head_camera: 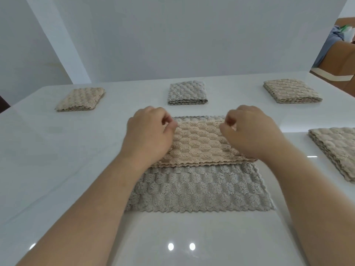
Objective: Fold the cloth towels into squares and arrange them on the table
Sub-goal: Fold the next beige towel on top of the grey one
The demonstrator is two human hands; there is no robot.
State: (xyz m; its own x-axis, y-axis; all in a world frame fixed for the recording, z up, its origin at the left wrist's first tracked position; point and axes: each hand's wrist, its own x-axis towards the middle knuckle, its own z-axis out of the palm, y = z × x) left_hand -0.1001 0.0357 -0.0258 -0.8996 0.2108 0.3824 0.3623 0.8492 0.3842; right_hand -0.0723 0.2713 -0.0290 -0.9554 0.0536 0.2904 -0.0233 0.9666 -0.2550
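**A:** In the head view, how are the arms set?

**B:** Both forearms reach forward side by side, palms down. The left hand (149, 131) and the right hand (251, 131) have their knuckles up, fingers curled in, and thumbs turned towards each other.

**A:** Holding anything?

**B:** Each hand pinches the far edge of the beige towel (199, 143), one near each far corner, with the thumb against the curled fingers.

**A:** Where does that towel lie?

**B:** It lies under and between the two hands, doubled over. It rests on the grey towel (197, 187), which is spread flat on the counter (57, 169) and runs from beneath the wrists back towards the person.

**A:** And the folded ones?

**B:** Three sit in a row beyond the hands. A folded beige square (80, 98) is past the left hand and off to its left. A folded grey square (187, 93) sits just beyond the gap between the hands. A second beige square (292, 91) is past the right hand. A beige stack (334, 150) lies well to the right of the right hand, cut off by the frame edge.
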